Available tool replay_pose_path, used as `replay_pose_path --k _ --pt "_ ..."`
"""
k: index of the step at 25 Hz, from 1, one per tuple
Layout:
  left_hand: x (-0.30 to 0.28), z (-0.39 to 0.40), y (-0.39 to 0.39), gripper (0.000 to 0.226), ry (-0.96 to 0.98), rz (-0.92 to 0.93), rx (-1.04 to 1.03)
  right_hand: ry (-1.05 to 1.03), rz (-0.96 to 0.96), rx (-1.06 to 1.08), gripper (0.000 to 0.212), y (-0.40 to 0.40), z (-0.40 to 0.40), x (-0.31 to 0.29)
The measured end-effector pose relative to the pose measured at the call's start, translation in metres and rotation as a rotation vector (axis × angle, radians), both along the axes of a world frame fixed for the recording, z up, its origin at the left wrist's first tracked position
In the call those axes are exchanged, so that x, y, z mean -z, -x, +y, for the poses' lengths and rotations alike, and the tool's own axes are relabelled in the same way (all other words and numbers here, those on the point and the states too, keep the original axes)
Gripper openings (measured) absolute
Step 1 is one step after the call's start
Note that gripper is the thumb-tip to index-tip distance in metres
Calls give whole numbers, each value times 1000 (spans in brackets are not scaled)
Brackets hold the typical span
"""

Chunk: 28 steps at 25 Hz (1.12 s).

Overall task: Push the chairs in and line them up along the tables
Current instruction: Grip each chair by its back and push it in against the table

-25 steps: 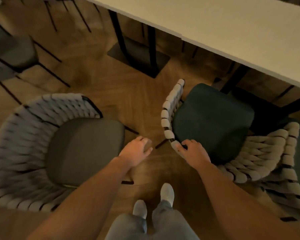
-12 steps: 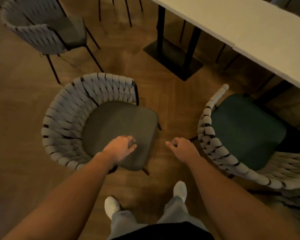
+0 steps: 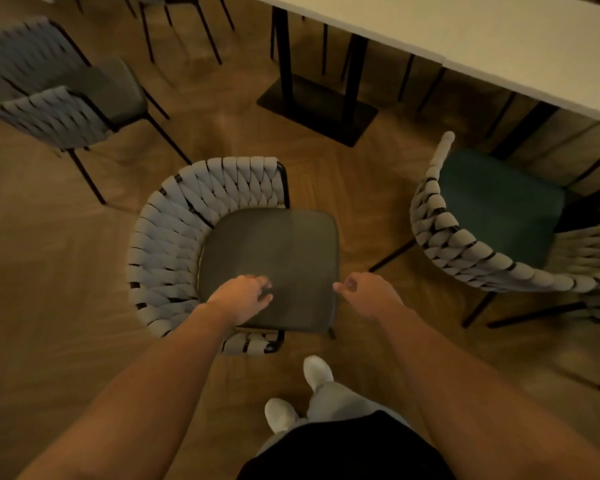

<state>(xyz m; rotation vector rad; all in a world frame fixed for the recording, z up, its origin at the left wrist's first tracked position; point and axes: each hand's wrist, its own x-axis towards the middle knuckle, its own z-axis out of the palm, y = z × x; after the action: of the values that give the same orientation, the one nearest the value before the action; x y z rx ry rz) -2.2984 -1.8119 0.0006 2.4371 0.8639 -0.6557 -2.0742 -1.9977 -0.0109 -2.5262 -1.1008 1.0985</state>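
At far left a blurred grey woven-back chair with a dark seat stands well away from the table. In the middle, a grey woven-strap chair with a grey-green cushion sits on the herringbone wood floor, turned sideways to the long white table. The left hand hovers over its seat, fingers loosely curled and holding nothing. The right hand hangs beside the seat's edge, likewise loosely curled and empty. At right, a woven chair with a dark green seat is partly tucked under the table.

Four chairs, two tables.
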Motion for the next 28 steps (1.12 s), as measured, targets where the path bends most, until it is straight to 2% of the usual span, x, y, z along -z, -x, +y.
replay_pose_path --k 11,15,18,21,24,28 --pt "17 88 25 37 10 15 12 95 25 -17 52 24 81 13" --pt "27 158 37 37 3 59 206 116 29 102 51 57 124 18" --pt "33 209 48 37 -19 117 466 117 50 274 51 100 149 19" --pt "36 243 66 34 -18 161 633 126 76 438 51 155 167 21" --pt "35 271 81 32 -22 156 710 139 151 540 50 213 180 27" --pt "36 292 96 32 -39 133 768 197 178 559 43 265 187 41"
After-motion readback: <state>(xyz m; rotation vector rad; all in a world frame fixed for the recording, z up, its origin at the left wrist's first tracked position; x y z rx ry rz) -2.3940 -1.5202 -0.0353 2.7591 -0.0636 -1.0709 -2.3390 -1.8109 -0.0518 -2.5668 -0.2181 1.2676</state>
